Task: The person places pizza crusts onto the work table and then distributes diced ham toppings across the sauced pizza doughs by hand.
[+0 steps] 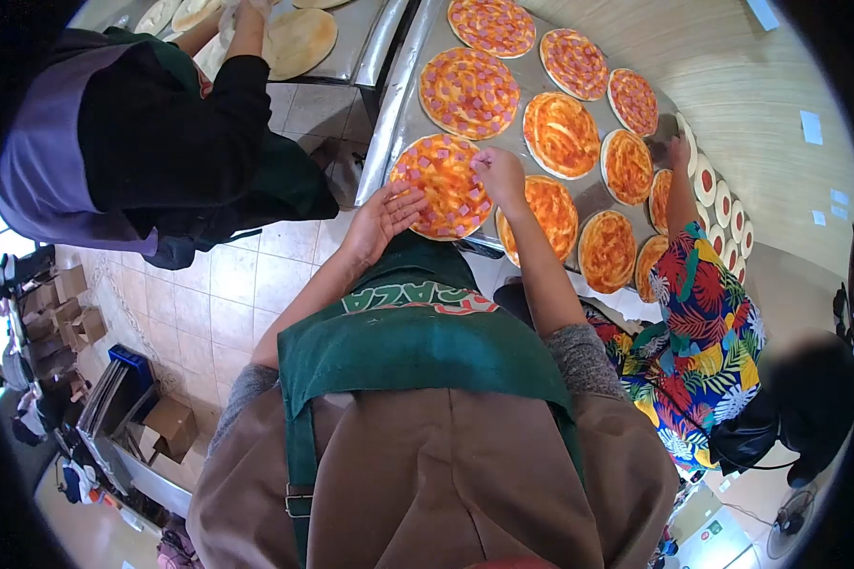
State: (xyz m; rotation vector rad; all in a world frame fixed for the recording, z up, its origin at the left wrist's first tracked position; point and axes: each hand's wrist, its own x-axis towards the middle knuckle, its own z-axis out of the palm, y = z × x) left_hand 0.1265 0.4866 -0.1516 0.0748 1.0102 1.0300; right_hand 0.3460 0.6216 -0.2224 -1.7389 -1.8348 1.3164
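Pizza (436, 185) at 12 o'clock on the table (389, 123) looks part-done imo, pink bits (462, 230) patchy. Left hand (386, 220) open, seemingly empty; right hand (499, 176) pinched, can't tell on what. 4 topped pizzas (470, 93) around 1 o'clock, sauce-only ones (607, 250) at 3 left.

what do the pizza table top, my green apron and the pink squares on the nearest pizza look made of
Table top: probably metal, its silvery edge catching bright highlights.
Green apron: matte woven cloth, judging by its soft folds; exact fibre unclear.
Pink squares: likely processed meat such as ham, evenly pink with straight-cut edges; which meat, I can't tell.
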